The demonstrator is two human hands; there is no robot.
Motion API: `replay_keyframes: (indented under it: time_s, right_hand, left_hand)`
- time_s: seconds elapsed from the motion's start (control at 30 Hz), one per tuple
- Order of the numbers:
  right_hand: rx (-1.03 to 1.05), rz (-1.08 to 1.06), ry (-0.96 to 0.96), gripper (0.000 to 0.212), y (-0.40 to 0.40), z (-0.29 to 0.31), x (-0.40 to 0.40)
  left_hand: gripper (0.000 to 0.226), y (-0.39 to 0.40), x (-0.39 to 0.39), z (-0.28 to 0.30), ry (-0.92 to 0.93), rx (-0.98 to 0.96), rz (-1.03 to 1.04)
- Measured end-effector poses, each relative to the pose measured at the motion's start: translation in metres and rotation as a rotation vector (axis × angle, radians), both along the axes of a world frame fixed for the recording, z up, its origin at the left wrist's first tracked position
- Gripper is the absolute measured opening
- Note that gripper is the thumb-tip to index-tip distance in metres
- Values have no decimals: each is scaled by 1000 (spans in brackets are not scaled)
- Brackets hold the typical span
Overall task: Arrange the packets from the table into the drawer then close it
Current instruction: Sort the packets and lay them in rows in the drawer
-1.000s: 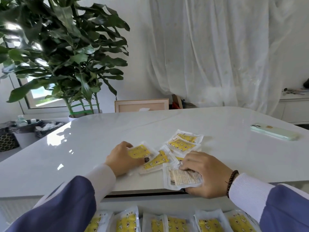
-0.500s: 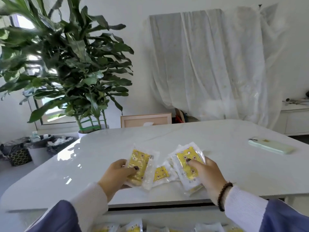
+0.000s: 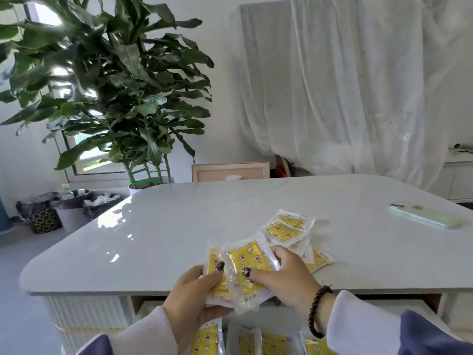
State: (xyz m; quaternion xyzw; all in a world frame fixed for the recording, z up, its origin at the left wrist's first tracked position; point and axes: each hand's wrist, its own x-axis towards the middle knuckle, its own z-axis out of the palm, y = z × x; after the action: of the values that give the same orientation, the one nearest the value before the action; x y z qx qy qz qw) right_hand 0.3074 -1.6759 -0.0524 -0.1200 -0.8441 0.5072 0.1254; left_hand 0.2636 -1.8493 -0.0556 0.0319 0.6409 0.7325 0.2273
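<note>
**Both hands holding packets over the table edge**

The left hand point(image 3: 190, 293) and right hand point(image 3: 286, 275) are together gripping a small stack of yellow packets point(image 3: 243, 267) above the near edge of the white table point(image 3: 158, 242), thumbs pressing on the fronts and fingers curling behind. At least 3 loose packets point(image 3: 286, 230) are lying overlapped on the table just beyond the right hand. Below the edge, the open drawer point(image 3: 409, 307) is showing a row of stored packets point(image 3: 207, 340). A phone point(image 3: 423, 218) is resting well apart at the right.
</note>
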Motion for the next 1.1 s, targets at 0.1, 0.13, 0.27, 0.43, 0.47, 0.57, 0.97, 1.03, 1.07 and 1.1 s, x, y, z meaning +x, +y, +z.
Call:
replay_keyframes:
  time_s: [0.1, 0.13, 0.27, 0.43, 0.47, 0.57, 0.97, 1.03, 1.07, 1.1]
  right_hand:
    - [27, 36, -31, 60, -6, -6, -2]
    - [37, 63, -26, 53, -8, -6, -3]
    - [-34, 23, 24, 25, -1, 4, -16]
    - [-26, -245, 116, 20, 48, 22, -59]
    - [25, -288, 103, 25, 58, 23, -67]
    - [236, -350, -15, 36, 80, 28, -89]
    - [598, -322, -502, 68, 84, 31, -124]
    - [641, -336, -540, 71, 83, 37, -120]
    - [652, -335, -552, 70, 84, 41, -118]
    - [654, -334, -554, 69, 85, 45, -116]
  left_hand:
    - [19, -4, 0, -6, -9, -30, -27]
    - [20, -6, 1, -7, -16, -31, -33]
    - [19, -16, -3, -11, -28, -38, 15]
    - [16, -16, -9, -12, -15, -42, 112]
    - [15, -14, -10, -13, -18, -36, 136]
    - [12, -8, -14, -15, -40, -11, 197]
    - [18, -6, -27, -20, -175, 198, 330]
    - [18, -7, -27, -20, -192, 227, 324]
    - [18, -9, -26, -19, -195, 244, 317]
    - [19, -11, -26, -18, -193, 261, 309]
